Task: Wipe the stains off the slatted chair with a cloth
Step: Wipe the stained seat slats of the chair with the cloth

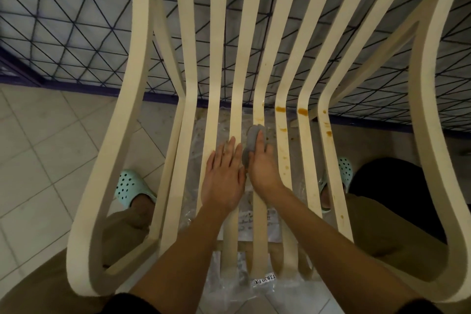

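Chair (262,58), cream, slatted, filling the middle of the frame from top edge to bottom, its curved arm loops at far left and far right. Stains (280,109): orange-brown blotches on the slats right of centre, heaviest where seat meets back, with fainter drips running down those slats toward the lower right. Cloth (251,144), grey, bunched, at frame centre on a middle slat, just below a faint smear. Right hand (262,163): palm down on the cloth, fingers together and laid over it, pressing it to the slat; whether the fingers curl round it I cannot tell. Left hand (224,176): flat, fingers extended and close together, resting on the slats just left of the cloth, touching the right hand's side, holding nothing. Both forearms bare, entering from the bottom edge. Plastic sheet (262,283), clear and crumpled, with a printed label, on the floor under the seat. Floor (38,148): pale tiles, lower left. Clogs: pale mint, one at lower left (130,186), one at right (345,168) partly behind a slat. Grille (63,20) of dark diagonal bars across the upper frame behind the chair.
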`<state>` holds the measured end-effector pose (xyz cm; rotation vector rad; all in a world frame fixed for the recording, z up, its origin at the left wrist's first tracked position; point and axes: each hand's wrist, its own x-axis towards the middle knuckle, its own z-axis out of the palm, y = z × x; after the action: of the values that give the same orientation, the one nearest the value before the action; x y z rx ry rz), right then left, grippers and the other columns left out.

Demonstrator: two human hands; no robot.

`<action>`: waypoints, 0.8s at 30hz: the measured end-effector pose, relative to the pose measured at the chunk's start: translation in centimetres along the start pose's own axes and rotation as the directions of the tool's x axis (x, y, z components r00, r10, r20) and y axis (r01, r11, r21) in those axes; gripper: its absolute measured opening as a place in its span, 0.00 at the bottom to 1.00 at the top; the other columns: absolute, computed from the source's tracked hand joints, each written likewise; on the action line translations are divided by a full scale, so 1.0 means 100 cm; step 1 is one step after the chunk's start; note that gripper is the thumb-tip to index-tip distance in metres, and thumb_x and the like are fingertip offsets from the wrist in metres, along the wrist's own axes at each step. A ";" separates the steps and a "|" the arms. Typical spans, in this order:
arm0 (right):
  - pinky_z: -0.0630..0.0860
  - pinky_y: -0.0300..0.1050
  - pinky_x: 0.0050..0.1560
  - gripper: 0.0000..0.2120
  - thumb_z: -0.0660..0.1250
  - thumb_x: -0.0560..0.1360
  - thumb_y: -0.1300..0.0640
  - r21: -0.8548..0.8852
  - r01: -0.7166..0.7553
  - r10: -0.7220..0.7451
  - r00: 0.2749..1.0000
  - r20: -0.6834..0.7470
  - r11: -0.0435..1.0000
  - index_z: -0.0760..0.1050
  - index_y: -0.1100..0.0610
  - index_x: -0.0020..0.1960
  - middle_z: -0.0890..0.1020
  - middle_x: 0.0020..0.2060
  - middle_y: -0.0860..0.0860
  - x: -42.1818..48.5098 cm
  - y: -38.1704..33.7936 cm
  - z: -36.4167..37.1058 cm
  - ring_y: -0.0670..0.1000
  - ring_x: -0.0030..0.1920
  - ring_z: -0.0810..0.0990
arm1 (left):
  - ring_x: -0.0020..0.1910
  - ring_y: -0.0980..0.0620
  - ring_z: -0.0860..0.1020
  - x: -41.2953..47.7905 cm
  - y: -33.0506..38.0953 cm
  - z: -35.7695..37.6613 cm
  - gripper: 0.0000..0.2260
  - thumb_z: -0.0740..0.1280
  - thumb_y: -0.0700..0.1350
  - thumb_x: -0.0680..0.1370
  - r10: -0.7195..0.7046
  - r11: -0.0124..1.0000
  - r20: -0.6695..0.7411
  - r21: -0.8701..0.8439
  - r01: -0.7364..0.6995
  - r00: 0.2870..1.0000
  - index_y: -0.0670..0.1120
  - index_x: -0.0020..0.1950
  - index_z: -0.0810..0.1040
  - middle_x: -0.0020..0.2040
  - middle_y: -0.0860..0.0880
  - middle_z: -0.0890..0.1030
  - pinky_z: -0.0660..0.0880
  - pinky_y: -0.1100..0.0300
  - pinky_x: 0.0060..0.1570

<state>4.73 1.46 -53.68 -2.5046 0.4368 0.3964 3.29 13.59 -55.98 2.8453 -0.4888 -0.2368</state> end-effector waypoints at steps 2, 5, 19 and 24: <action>0.77 0.51 0.56 0.35 0.56 0.82 0.62 -0.082 0.003 -0.003 1.000 0.009 0.997 0.35 0.55 0.79 0.54 0.75 0.63 0.019 -0.005 -0.005 0.62 0.64 0.73 | 0.79 0.50 0.45 0.001 0.000 0.001 0.26 0.46 0.54 0.83 -0.005 1.000 0.003 -0.022 0.005 1.000 0.49 0.80 0.48 0.81 0.50 0.45 0.49 0.50 0.77; 0.79 0.51 0.50 0.37 0.57 0.82 0.63 -0.125 -0.007 0.006 1.000 -0.006 0.992 0.33 0.56 0.78 0.54 0.75 0.65 0.049 -0.008 -0.009 0.62 0.60 0.76 | 0.79 0.49 0.48 0.000 0.001 0.001 0.26 0.45 0.54 0.83 -0.003 1.000 -0.001 -0.031 0.003 1.000 0.49 0.80 0.50 0.81 0.50 0.47 0.51 0.50 0.77; 0.75 0.49 0.40 0.40 0.58 0.80 0.62 -0.228 -0.014 -0.008 0.996 -0.092 0.973 0.31 0.57 0.78 0.57 0.73 0.67 0.098 -0.017 -0.013 0.61 0.49 0.80 | 0.79 0.53 0.45 0.001 0.000 0.002 0.25 0.48 0.54 0.83 -0.017 0.998 0.008 -0.062 0.017 1.000 0.51 0.80 0.49 0.80 0.52 0.46 0.46 0.52 0.77; 0.75 0.49 0.48 0.35 0.55 0.82 0.59 -0.146 -0.051 0.042 0.997 -0.064 0.988 0.34 0.55 0.79 0.62 0.70 0.66 0.087 -0.015 -0.011 0.60 0.52 0.78 | 0.79 0.54 0.47 0.001 0.000 -0.001 0.25 0.48 0.54 0.83 -0.022 0.997 0.019 -0.068 0.023 1.000 0.51 0.80 0.50 0.80 0.53 0.47 0.48 0.52 0.77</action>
<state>13.39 0.06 -55.29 -2.6600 0.5078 0.3838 3.42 13.60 -55.95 2.7857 -0.4433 -0.2779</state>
